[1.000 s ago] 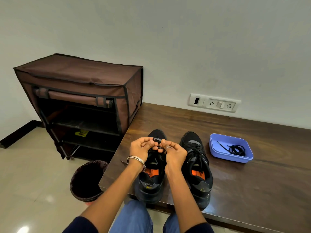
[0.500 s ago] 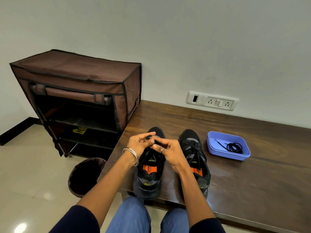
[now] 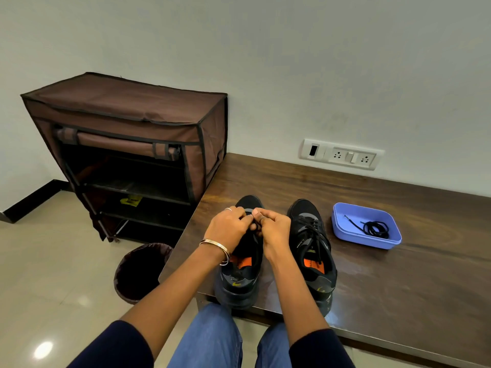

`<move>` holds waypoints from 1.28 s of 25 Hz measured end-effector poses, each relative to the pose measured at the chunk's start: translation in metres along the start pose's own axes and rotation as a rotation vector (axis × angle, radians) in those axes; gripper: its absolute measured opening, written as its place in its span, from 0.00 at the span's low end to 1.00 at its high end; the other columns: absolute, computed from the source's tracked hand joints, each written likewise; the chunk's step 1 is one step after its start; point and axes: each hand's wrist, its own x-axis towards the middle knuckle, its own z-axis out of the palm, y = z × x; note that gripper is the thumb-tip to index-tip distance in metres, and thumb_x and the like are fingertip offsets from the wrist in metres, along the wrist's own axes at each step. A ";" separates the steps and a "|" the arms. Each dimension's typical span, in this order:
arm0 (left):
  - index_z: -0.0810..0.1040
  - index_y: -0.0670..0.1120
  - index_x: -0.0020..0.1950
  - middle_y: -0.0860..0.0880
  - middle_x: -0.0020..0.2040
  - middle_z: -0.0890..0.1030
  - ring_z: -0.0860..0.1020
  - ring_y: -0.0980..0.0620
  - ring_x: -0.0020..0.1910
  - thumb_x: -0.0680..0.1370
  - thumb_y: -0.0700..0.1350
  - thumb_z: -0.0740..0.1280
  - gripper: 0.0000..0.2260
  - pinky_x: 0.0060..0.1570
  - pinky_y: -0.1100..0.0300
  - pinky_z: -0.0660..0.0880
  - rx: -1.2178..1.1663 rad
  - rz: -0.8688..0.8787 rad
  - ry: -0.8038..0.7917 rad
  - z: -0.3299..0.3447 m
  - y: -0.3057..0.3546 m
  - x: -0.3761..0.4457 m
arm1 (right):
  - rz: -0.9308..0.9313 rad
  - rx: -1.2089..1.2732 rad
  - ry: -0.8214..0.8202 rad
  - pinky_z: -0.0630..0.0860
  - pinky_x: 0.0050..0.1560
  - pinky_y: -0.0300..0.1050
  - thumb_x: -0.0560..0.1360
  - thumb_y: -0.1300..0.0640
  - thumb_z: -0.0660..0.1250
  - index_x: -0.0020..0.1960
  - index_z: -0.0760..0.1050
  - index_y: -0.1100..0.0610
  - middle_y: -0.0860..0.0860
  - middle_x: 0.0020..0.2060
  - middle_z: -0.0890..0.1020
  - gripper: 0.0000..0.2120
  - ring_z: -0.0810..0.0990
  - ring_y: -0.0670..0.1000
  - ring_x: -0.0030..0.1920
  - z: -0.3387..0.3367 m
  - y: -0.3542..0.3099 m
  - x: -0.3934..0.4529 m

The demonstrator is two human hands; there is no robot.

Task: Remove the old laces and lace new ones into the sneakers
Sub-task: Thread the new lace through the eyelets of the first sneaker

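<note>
The left sneaker (image 3: pixel 240 264) lies on the desk (image 3: pixel 398 288) right under your hands, its long axis running away from you, toe toward the wall and heel at the desk's near edge. Your left hand (image 3: pixel 227 229) and right hand (image 3: pixel 273 231) meet over its forward eyelets, fingers curled and pinching what seems the lace; I cannot see it clearly. Both are equally near. The right sneaker (image 3: pixel 312 251), laced, lies parallel just beside, and further right the blue tray (image 3: pixel 342 224) holds a coiled black lace (image 3: pixel 376 229).

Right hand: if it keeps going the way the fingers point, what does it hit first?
The right hand points left across the left sneaker, so it would most likely meet the left hand at once. Their fingertips look nearly touching over the lace area, though depth there is unclear.
</note>
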 end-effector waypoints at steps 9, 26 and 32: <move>0.77 0.40 0.37 0.45 0.34 0.75 0.73 0.47 0.34 0.73 0.49 0.63 0.13 0.37 0.55 0.68 -0.682 -0.683 -0.663 -0.011 -0.019 0.023 | -0.093 -0.133 -0.072 0.78 0.38 0.40 0.79 0.61 0.66 0.54 0.80 0.59 0.56 0.44 0.84 0.06 0.82 0.48 0.36 -0.015 0.001 -0.007; 0.72 0.45 0.37 0.50 0.27 0.72 0.69 0.54 0.24 0.78 0.44 0.61 0.10 0.22 0.65 0.67 -1.418 -1.459 -0.655 -0.017 -0.014 0.023 | -0.447 -0.709 -0.187 0.75 0.37 0.37 0.65 0.55 0.80 0.42 0.80 0.55 0.44 0.31 0.78 0.10 0.74 0.40 0.30 -0.025 -0.002 -0.022; 0.77 0.43 0.42 0.48 0.32 0.75 0.73 0.55 0.27 0.81 0.49 0.63 0.13 0.26 0.65 0.70 -1.243 -1.287 -0.650 -0.026 -0.019 0.027 | -0.598 -0.899 -0.118 0.78 0.42 0.48 0.73 0.53 0.73 0.42 0.82 0.54 0.49 0.33 0.83 0.05 0.81 0.49 0.36 -0.021 -0.003 -0.013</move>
